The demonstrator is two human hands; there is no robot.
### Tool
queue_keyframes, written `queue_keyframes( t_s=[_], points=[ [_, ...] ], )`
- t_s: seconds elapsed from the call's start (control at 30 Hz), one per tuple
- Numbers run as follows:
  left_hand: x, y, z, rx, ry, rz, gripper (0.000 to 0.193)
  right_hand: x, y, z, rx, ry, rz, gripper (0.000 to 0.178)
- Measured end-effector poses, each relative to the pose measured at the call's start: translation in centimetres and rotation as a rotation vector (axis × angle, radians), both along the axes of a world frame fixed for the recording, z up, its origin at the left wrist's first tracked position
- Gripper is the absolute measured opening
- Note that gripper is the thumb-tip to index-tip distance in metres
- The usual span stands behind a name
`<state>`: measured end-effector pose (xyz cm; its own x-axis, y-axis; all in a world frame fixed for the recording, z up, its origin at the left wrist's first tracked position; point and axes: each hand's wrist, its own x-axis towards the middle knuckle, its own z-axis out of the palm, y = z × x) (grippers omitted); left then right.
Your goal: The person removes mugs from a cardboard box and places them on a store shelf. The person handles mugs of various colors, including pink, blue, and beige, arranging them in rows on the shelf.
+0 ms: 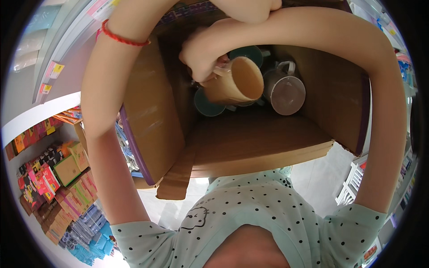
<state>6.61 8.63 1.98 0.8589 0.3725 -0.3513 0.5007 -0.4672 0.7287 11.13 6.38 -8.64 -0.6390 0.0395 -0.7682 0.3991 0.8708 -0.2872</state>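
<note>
The right hand (pixel 201 56), arm bent over the box (pixel 152 116), grips a tan mug (pixel 237 82) inside it. The left hand (pixel 250 9) clutches the box's far rim. Below lie one grey mug (pixel 286 91) and two teal mugs (pixel 208 107).

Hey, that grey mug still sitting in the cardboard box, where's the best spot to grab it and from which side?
Probably by its handle. The grey mug stands mouth-up in the cardboard box, with the loop sticking out on its far side, clear of the teal mugs. Come down from above through the box opening. The near side is crowded by the tan mug that the right hand holds.
</note>
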Motion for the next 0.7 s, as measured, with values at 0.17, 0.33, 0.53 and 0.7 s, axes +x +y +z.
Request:
queue_keyframes(
  t_s=[0.17,0.33,0.53,0.7],
  points=[
    [-0.8,-0.4,0.3,-0.032,-0.022,0.033,0.031,-0.9,-0.1,-0.1,0.062,-0.133,0.142,0.020],
    [-0.7,-0.6,0.7,-0.033,-0.045,0.023,0.032,-0.3,0.0,-0.1,0.036,-0.225,0.200,0.019],
    [-1.8,-1.1,0.7,-0.052,-0.058,0.064,0.032,0.0,-0.3,2.3,0.149,-0.207,0.162,0.022],
    [-1.5,-1.2,0.7,-0.067,-0.075,0.053,0.032,0.2,0.5,-0.4,0.348,-0.014,0.094,0.018]
  ],
)
